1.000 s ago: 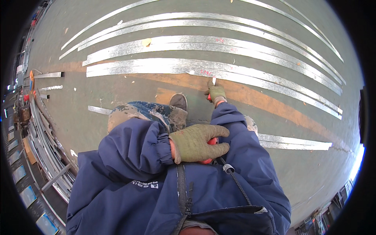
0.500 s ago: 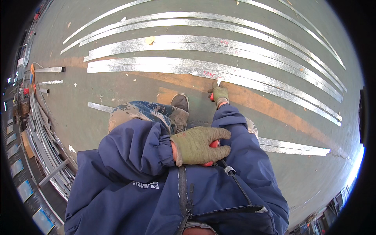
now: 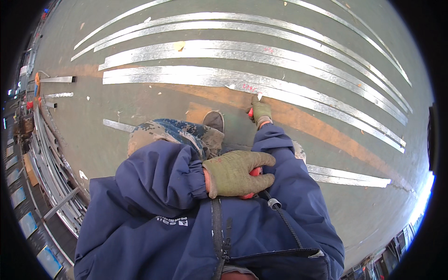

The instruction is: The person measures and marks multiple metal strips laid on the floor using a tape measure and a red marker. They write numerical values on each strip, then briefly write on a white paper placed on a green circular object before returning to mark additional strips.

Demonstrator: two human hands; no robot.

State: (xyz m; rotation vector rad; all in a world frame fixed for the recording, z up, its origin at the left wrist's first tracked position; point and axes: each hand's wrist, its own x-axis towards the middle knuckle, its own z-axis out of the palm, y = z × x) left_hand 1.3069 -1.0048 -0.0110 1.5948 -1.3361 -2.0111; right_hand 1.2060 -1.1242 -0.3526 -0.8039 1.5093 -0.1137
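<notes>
Both my hands wear olive-green work gloves that show red patches. My right hand (image 3: 261, 113) reaches forward to the near edge of the closest pair of shiny metal strips (image 3: 186, 75). Its fingers are bent, and a small white piece (image 3: 260, 96) shows at the fingertips; what they hold is too small to name. Red marks (image 3: 249, 87) are written on the strip just beyond. My left hand (image 3: 238, 174) lies across my body against the right sleeve (image 3: 291, 163), two digits stretched out and apart. Its palm side is hidden.
More metal strips (image 3: 196, 50) lie in rows farther out. A short strip (image 3: 119, 125) and another pair (image 3: 347, 177) lie beside my legs. Long metal bars (image 3: 51, 163) are heaped at left. My shoe (image 3: 213, 120) stands on the green floor near an orange-brown band (image 3: 317, 128).
The whole view has shifted very slightly. Both hands keep nearly the same places, the right at the strip edge and the left against the sleeve.
</notes>
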